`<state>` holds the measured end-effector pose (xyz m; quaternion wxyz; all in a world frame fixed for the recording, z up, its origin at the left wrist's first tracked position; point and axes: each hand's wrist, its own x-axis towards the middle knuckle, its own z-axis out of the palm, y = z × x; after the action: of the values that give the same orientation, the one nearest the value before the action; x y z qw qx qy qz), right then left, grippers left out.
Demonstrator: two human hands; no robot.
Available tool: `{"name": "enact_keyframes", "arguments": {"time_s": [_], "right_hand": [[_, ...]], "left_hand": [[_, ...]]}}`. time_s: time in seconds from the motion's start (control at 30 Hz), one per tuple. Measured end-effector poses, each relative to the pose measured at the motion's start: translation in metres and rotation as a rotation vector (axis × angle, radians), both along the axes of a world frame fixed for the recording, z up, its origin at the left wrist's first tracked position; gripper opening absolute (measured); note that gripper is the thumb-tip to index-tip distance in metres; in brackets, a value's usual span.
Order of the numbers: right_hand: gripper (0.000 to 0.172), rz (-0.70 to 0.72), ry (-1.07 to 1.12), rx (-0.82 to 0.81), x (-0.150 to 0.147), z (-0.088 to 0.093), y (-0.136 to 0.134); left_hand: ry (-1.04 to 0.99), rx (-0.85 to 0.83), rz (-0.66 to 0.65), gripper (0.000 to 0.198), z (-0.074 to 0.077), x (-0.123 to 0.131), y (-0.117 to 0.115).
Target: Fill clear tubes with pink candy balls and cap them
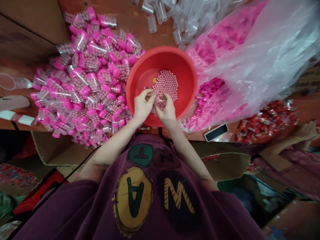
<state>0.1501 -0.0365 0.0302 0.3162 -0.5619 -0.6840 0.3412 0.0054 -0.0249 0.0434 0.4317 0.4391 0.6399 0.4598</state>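
Observation:
Both my hands are low inside a red plastic basin (131, 83), over a heap of small pink beads (168, 83). With bent fingers my left hand (143, 106) grips one side of a small clear plastic container (157, 99). From the other side my right hand (166, 110) closes its thumb and fingers on the same container. Pink beads show through and around it, so its outline is hard to make out. Left of the basin lies a large pile of clear containers with bright pink caps (95, 80), filled with pink beads.
Clear plastic tubes (192, 20) lie at the back. Right of the basin, a plastic bag (225, 43) holds loose pink caps (208, 93). A phone (216, 132) rests at the table edge, near red wrapped pieces (270, 120). Another person's hand (308, 131) is at far right.

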Motion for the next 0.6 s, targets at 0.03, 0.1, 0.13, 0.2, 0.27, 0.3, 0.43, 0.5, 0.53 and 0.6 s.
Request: {"name": "enact_keyframes", "arguments": {"time_s": [0.03, 0.1, 0.13, 0.2, 0.27, 0.3, 0.43, 0.5, 0.53, 0.6], "right_hand": [[0.057, -0.010, -0.015, 0.003, 0.001, -0.001, 0.000], [0.049, 0.011, -0.042, -0.023, 0.003, -0.003, 0.004], [0.047, 0.034, -0.059, -0.048, 0.005, -0.005, 0.009], [0.046, 0.076, -0.129, -0.080, 0.011, -0.007, 0.023], [0.041, 0.081, -0.278, -0.065, 0.022, -0.009, 0.041], [0.038, 0.059, -0.368, -0.048, 0.028, -0.010, 0.051], [0.044, -0.060, -0.581, -0.003, 0.050, -0.018, 0.088], [0.046, -0.042, -0.602, -0.002, 0.049, -0.024, 0.099], [0.045, -0.012, -0.601, -0.012, 0.045, -0.027, 0.101], [0.041, 0.083, -0.560, -0.043, 0.029, -0.032, 0.100]], "left_hand": [[0.025, -0.020, 0.032, 0.017, 0.000, 0.002, 0.001], [0.086, -0.066, 0.051, 0.016, -0.001, 0.007, 0.004], [0.099, -0.092, 0.045, 0.016, -0.003, 0.010, 0.006], [0.072, -0.145, 0.022, 0.011, -0.009, 0.015, 0.011], [0.027, -0.193, 0.032, 0.005, -0.017, 0.018, 0.017], [0.018, -0.219, 0.059, 0.005, -0.021, 0.019, 0.020], [0.024, -0.310, 0.249, 0.013, -0.033, 0.013, 0.027], [0.014, -0.338, 0.287, 0.014, -0.038, 0.010, 0.032], [0.014, -0.346, 0.287, 0.014, -0.041, 0.010, 0.034], [0.025, -0.347, 0.271, 0.016, -0.050, 0.011, 0.041]]}}
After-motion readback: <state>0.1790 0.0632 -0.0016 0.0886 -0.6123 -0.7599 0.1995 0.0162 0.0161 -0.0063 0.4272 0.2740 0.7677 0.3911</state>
